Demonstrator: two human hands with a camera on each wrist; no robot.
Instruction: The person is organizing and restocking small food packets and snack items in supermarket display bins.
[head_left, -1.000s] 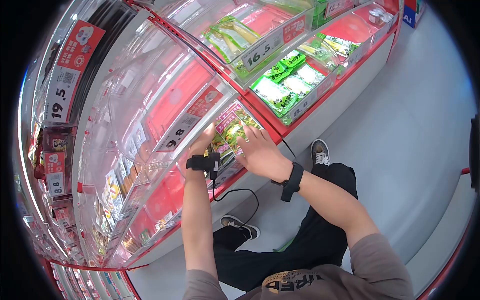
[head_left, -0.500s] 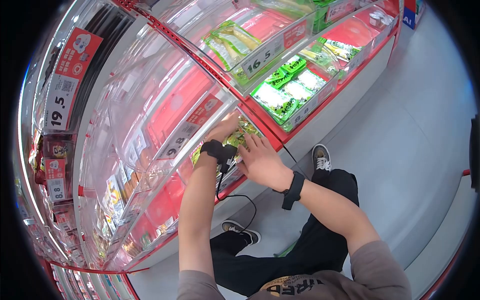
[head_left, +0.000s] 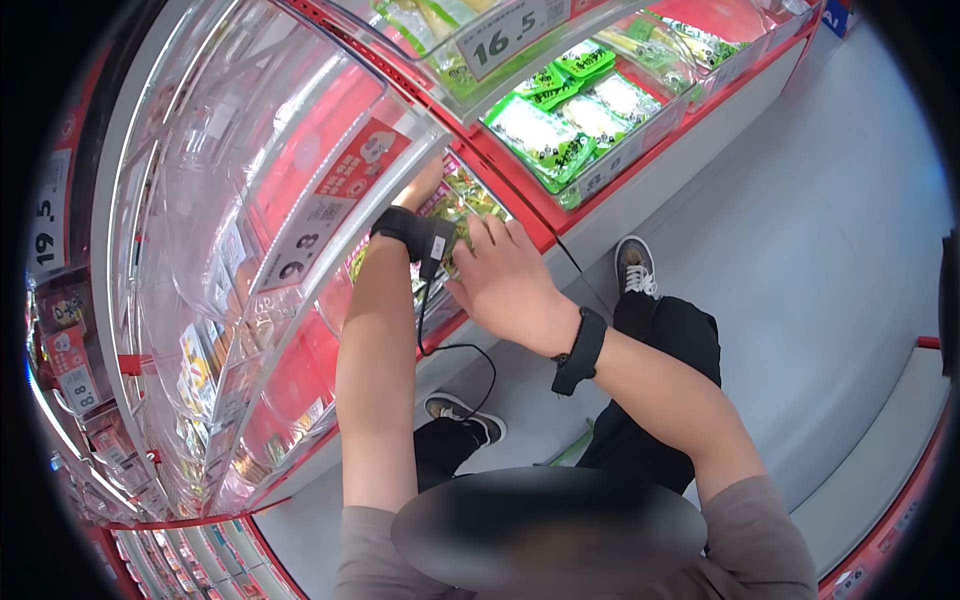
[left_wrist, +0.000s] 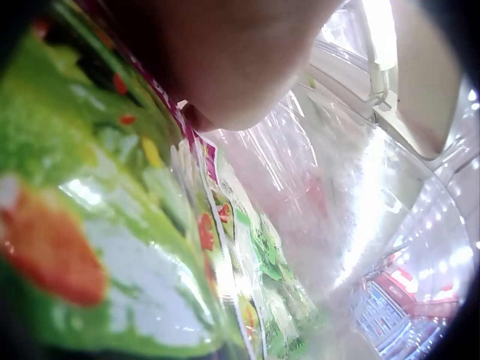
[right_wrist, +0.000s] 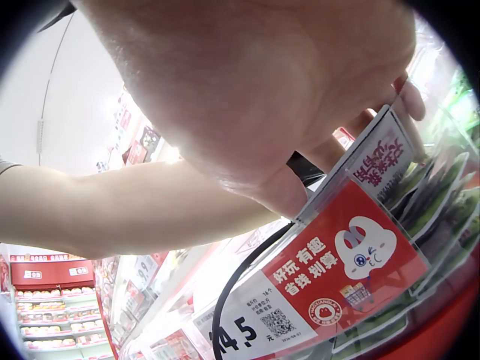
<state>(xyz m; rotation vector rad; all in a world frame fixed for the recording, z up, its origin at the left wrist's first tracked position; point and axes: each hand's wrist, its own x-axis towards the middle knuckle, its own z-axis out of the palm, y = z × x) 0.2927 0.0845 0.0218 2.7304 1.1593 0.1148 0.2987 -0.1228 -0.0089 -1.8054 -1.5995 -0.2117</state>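
Note:
My left hand reaches into a clear low bin, its fingers hidden in the head view. In the left wrist view a digit of the left hand lies at the purple edge of a glossy packet picturing green vegetables and red pieces; whether it pinches the packet, I cannot tell. More packets stand behind it. My right hand lies over the front of the same bin, fingers extended over the packets. In the right wrist view the thumb of the right hand is right at the top edge of the price label.
Green and white packets fill the neighbouring bin. A clear upper bin with a 9.8 label overhangs the left forearm. A cable hangs from the left wrist camera. The grey floor lies to the right.
Earlier the left hand went deeper into the bin, over the packets; it has since drawn back behind the upper bin's edge. The right hand stays at the bin's front. The head view has shifted.

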